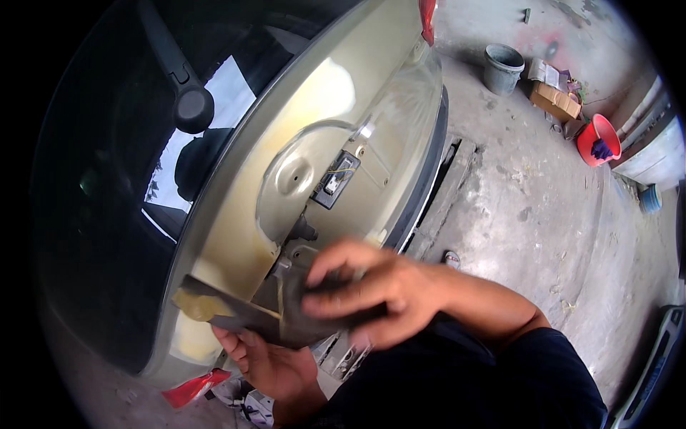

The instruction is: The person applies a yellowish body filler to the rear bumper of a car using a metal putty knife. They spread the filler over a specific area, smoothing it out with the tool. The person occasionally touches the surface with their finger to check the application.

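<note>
2 hands [371, 286] at 6 o'clock, 1 dark flat tool [286, 318], 2 red tail lights [194, 387], 1 grey bucket [502, 68] and 1 red basin [597, 139] at 2 o'clock.

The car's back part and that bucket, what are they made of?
Car panel: likely painted metal, pale gold and glossy; it mirrors light. Red bucket: probably plastic, with a bright, even colour and thin rim.

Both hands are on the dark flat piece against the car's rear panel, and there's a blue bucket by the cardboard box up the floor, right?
Not quite: the bucket by the cardboard box is grey, as the head view shows. The left hand and right hand are both on the dark flat piece against the car's rear panel.
</note>
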Motion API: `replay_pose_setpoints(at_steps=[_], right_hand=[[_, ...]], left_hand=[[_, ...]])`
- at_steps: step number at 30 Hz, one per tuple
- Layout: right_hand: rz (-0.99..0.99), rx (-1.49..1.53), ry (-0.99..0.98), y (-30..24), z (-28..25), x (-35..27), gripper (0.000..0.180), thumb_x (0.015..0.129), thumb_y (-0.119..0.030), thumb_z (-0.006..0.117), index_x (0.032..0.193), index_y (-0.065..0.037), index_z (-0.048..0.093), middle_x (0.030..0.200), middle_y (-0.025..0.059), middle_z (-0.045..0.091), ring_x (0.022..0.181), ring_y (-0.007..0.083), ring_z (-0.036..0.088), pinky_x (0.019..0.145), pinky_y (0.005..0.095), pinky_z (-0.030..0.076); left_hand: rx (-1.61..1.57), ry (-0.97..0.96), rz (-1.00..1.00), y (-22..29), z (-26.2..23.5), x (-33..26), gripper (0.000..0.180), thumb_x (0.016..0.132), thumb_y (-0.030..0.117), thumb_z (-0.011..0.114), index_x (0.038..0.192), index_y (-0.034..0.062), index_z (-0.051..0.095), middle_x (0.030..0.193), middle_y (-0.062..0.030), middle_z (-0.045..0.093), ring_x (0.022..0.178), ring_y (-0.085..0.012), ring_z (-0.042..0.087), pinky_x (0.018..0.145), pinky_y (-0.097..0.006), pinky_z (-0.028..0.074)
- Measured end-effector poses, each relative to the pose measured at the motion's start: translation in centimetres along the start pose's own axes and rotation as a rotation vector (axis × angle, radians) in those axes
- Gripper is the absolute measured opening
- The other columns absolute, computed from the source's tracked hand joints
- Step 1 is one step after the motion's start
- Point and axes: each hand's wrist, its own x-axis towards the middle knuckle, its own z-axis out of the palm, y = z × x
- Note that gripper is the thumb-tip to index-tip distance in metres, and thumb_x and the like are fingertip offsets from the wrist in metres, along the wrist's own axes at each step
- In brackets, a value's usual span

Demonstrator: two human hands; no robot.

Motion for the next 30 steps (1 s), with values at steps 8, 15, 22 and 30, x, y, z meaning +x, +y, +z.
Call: replay_pose_setpoints(at_steps=[8, 15, 22, 30], right_hand=[[-0.021, -1.196, 0.177, 2.5, -5.0, 3.6, 0.036, 0.07, -0.016, 0.065, 0.106, -0.014, 0.067, 0.119, 0.0053, 0.05, 0.108, 0.0308, 0.045, 0.089, 0.0396, 0.04], [-0.144, -1.244, 0.128, 4.5, -5.8, 5.9, 0.032, 0.076, -0.017, 0.056, 0.107, -0.016, 0.067, 0.117, 0.0035, 0.051, 0.11, 0.0327, 0.044, 0.09, 0.0426, 0.039], [-0.058, -1.358, 0.056, 4.8, -8.4, 4.4, 0.035, 0.077, -0.015, 0.056, 0.11, -0.017, 0.066, 0.117, 0.0038, 0.051, 0.112, 0.0336, 0.044, 0.089, 0.0417, 0.039], [0.057, -1.342, 0.092, 3.8, -10.5, 2.7, 0.037, 0.074, -0.014, 0.063, 0.111, -0.016, 0.065, 0.119, 0.0061, 0.052, 0.11, 0.0321, 0.045, 0.085, 0.0412, 0.04]], left_hand=[[0.004, -0.124, 0.006, -0.3, 0.3, 0.0, 0.042, 0.096, 0.006, 0.041, 0.138, 0.005, 0.034, 0.137, -0.0128, 0.042, 0.121, -0.0246, 0.045, 0.105, -0.042, 0.035], [0.05, -0.126, 0.025, -1.1, 0.1, 0.1, 0.044, 0.096, 0.005, 0.04, 0.139, 0.0038, 0.032, 0.139, -0.0137, 0.04, 0.125, -0.0255, 0.042, 0.106, -0.043, 0.033], [0.034, -0.052, 0.006, -1.8, 0.5, 0.0, 0.048, 0.092, 0.0, 0.043, 0.138, 0.0006, 0.03, 0.137, -0.0166, 0.042, 0.123, -0.0274, 0.045, 0.106, -0.043, 0.034], [0.019, -0.028, -0.012, -2.3, 0.8, 0.2, 0.046, 0.09, -0.001, 0.043, 0.135, -0.0011, 0.032, 0.132, -0.0169, 0.046, 0.119, -0.0262, 0.048, 0.104, -0.041, 0.036]])
